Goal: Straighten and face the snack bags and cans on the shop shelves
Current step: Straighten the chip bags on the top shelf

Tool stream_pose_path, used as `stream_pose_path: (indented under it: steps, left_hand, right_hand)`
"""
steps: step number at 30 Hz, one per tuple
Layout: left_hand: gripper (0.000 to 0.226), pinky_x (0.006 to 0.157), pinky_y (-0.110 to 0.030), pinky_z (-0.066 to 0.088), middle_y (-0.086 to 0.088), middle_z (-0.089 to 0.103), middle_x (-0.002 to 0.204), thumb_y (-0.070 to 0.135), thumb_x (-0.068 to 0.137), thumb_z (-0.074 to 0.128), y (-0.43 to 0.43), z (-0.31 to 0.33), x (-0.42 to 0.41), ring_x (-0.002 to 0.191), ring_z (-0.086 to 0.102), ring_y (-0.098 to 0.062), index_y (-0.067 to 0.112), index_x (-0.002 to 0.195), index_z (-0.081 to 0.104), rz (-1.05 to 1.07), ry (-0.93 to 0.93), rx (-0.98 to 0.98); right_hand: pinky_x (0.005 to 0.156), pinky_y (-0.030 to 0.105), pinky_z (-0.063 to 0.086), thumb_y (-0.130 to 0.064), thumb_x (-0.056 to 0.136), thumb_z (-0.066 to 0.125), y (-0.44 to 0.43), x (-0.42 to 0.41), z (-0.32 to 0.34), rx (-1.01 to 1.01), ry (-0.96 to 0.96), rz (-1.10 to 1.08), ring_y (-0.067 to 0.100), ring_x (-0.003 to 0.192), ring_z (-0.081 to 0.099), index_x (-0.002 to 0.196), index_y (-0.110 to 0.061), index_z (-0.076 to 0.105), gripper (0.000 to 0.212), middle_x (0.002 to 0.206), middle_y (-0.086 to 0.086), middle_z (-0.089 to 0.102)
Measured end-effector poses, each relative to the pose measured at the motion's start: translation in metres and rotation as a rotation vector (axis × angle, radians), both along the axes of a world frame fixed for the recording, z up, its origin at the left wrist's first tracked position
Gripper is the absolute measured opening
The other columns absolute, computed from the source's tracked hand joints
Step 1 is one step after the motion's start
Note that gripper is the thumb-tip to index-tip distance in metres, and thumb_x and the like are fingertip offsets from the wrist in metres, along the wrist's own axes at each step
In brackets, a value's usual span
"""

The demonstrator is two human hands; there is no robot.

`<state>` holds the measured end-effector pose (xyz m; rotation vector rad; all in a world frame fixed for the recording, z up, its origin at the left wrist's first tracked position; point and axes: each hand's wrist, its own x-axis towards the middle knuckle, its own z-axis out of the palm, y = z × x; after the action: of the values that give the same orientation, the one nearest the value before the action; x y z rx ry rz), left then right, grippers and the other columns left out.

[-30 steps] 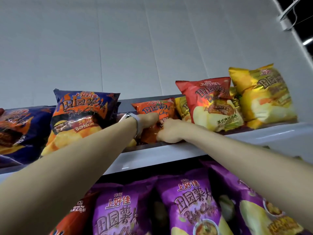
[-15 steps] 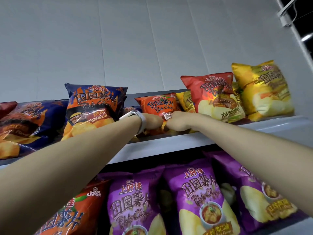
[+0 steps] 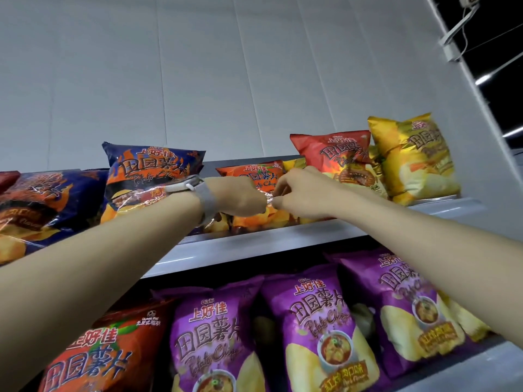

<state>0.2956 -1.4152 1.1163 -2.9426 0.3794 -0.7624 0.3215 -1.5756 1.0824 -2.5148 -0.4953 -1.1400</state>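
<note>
An orange chip bag (image 3: 256, 176) leans back in the middle of the top shelf (image 3: 254, 241). Both my hands reach up to it. My left hand (image 3: 240, 196), with a watch on the wrist, grips the bag's front from the left. My right hand (image 3: 300, 193) pinches the same bag from the right, its fingers closed on the foil. The bag's lower half is partly hidden behind my hands. A dark blue barbecue bag (image 3: 147, 176) stands just left of it, and a red bag (image 3: 339, 157) just right.
A yellow bag (image 3: 416, 157) stands at the right end of the top shelf, another blue bag (image 3: 42, 205) at the left. Purple bags (image 3: 317, 326) and an orange-red bag (image 3: 96, 357) fill the shelf below. A white wall rises behind.
The view has tilted down, showing more of the lower shelf. My hands have risen slightly on the orange bag and drawn together, pinching its front.
</note>
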Motion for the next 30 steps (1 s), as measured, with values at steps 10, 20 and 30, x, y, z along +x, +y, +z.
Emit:
stream_pose_path:
  steps: [10, 20, 30]
  left_hand:
    - [0.050, 0.096, -0.046, 0.057, 0.002, 0.074, 0.115, 0.061, 0.084, 0.044, -0.035, -0.055, -0.050, 0.102, 0.069, -0.029, 0.037, 0.120, 0.069, -0.077, -0.316, -0.259]
    - [0.080, 0.109, -0.047, 0.040, -0.017, 0.050, 0.151, 0.062, 0.097, 0.053, -0.145, -0.073, -0.024, 0.138, 0.048, -0.039, 0.016, 0.159, 0.031, 0.002, -0.350, -0.314]
    - [0.116, 0.086, -0.044, 0.057, -0.011, 0.071, 0.113, 0.093, 0.054, 0.076, -0.163, -0.028, 0.042, 0.098, 0.069, -0.034, 0.007, 0.130, 0.057, -0.084, -0.099, -0.834]
  right_hand:
    - [0.077, 0.039, 0.056, -0.044, 0.085, 0.054, -0.097, -0.042, -0.047, 0.142, -0.414, 0.078, 0.019, 0.089, 0.066, 0.090, -0.028, 0.073, 0.025, 0.089, -0.010, 0.073]
    - [0.095, 0.041, 0.049, -0.037, 0.091, 0.065, -0.250, -0.036, -0.062, 0.280, -0.484, 0.004, 0.019, 0.123, 0.054, 0.129, -0.034, 0.057, 0.039, 0.133, -0.009, 0.060]
    - [0.120, 0.047, 0.034, -0.061, 0.070, 0.088, -0.334, 0.050, -0.003, 0.683, 0.129, 0.233, 0.029, 0.145, 0.043, 0.163, -0.028, 0.002, 0.130, 0.161, 0.003, 0.043]
